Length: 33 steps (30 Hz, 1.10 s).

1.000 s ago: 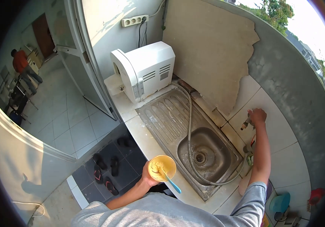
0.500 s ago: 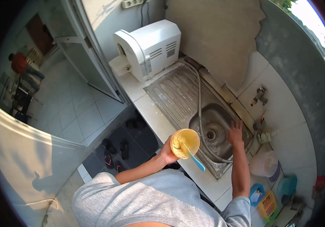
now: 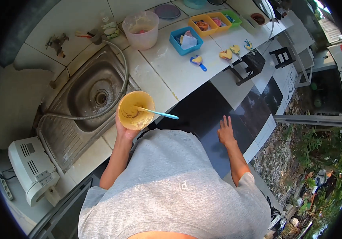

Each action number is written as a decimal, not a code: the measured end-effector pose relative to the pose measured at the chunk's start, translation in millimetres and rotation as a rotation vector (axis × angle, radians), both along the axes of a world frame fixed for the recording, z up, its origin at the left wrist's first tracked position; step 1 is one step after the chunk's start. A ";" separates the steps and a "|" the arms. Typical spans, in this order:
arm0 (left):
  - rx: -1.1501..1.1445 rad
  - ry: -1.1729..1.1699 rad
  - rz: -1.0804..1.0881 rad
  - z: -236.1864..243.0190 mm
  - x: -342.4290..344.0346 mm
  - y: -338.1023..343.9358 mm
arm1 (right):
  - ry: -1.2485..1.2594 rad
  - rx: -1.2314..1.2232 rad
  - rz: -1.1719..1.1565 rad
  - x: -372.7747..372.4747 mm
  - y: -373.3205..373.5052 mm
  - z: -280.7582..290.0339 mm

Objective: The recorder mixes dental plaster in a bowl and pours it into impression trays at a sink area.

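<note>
My left hand [image 3: 124, 129] grips a yellow mixing bowl [image 3: 142, 97] from below and beside, near the counter's front edge by the sink. Yellow paste [image 3: 130, 113] coats the inside of the bowl. A spatula [image 3: 164, 114] with a light blue handle leans in it, its handle sticking out to the right over the rim. My right hand [image 3: 226, 132] is held out to the right above the dark floor, fingers spread and nothing in them. On the counter ahead lies a blue dental impression tray [image 3: 197, 61] with yellow material, with several similar trays [image 3: 225, 54] further right.
A steel sink [image 3: 73, 97] with a grey hose [image 3: 126, 65] lies left, a white machine [image 3: 31, 163] beyond its drainboard. A whitish bucket [image 3: 140, 30], a blue box [image 3: 175, 39] and yellow boxes [image 3: 206, 18] stand along the wall. A dark stool [image 3: 254, 65] is below the counter, right.
My view has swung right, from the sink and doorway toward the counter with the trays. My right hand has left the sink and is out over the floor. My left hand still holds the bowl.
</note>
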<state>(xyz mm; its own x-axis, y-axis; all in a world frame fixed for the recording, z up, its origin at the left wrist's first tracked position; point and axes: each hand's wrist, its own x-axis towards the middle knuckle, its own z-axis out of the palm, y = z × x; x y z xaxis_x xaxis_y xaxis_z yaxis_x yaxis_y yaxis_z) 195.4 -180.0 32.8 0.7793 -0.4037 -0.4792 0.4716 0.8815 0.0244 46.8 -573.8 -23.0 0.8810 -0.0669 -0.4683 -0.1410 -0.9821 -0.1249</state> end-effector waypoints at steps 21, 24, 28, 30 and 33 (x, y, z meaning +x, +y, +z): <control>-0.058 0.015 -0.495 2.2 -8.8 -389.0 | -0.429 0.413 -0.217 28.8 -128.5 161.0; -0.068 0.007 -0.495 5.4 -3.5 -422.8 | -0.641 0.246 -0.089 30.0 -160.6 152.9; -0.092 0.001 -0.353 31.3 24.2 -457.8 | -0.659 0.352 -0.130 41.3 -185.7 143.6; -0.079 -0.017 -0.296 42.4 42.1 -474.1 | -0.748 0.401 -0.137 48.4 -198.3 135.8; -0.129 0.055 -0.273 33.2 68.1 -503.9 | -0.750 0.340 -0.138 57.9 -222.2 137.7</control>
